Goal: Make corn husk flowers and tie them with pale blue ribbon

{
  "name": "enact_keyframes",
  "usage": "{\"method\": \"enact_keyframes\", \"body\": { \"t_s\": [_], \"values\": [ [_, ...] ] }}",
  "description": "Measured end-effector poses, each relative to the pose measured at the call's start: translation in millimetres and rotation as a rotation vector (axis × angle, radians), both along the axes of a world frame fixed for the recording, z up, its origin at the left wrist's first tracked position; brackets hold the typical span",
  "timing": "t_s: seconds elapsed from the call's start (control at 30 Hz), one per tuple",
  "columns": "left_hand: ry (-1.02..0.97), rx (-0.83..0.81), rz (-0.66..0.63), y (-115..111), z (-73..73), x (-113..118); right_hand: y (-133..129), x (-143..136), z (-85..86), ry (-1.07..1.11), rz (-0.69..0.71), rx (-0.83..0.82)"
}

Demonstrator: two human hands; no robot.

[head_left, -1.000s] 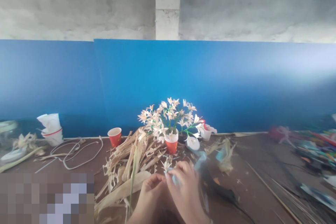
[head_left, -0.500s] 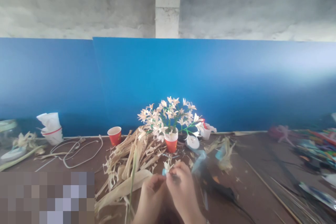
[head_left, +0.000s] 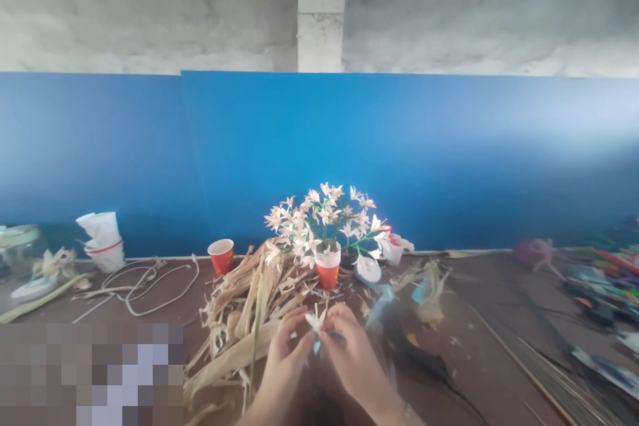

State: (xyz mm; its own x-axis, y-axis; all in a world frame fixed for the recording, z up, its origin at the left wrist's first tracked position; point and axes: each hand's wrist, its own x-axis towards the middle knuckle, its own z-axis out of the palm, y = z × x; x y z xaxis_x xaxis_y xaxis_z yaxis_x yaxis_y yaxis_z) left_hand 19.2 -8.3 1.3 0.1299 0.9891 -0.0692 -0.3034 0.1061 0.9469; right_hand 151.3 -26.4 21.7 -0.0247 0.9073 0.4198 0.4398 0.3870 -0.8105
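Observation:
A small white flower (head_left: 315, 320) with pointed petals is pinched between my two hands, low in the middle of the view. My left hand (head_left: 288, 350) has its thumb and fingers closed at the flower's left side. On the other side, my right hand (head_left: 351, 354) grips it with bent fingers. A bit of light blue material (head_left: 317, 346) shows just under the petals. Beyond the hands, a red paper cup (head_left: 327, 276) holds a spreading bunch of similar pale flowers (head_left: 324, 216) on green stems.
Dried husks (head_left: 234, 313) are heaped to the left of my hands. Behind them are another red cup (head_left: 220, 257) and a white cable (head_left: 130, 296). A dark tool with a cord (head_left: 424, 363) lies to the right. A blue panel (head_left: 319, 126) stands behind the table.
The flower has turned upright and shows more of its petals. My left hand has risen to it, and my right hand has opened away slightly to its right side.

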Motion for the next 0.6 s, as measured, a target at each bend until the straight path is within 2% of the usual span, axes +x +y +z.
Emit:
{"method": "enact_keyframes", "body": {
  "t_s": [0.13, 0.4, 0.6],
  "values": [
    [-0.039, -0.063, -0.064, 0.8, -4.0, 2.7, -0.7, 1.1, 1.8, -0.027, 0.025, 0.009],
    [0.095, -0.018, 0.035, -5.2, 8.6, 2.5, 1.3, 4.2, -2.0, -0.128, -0.014, 0.075],
    [0.06, -0.034, 0.079, -6.2, 14.7, 4.0, -2.2, 0.9, 5.2, -0.034, -0.031, -0.126]
  ]
}}
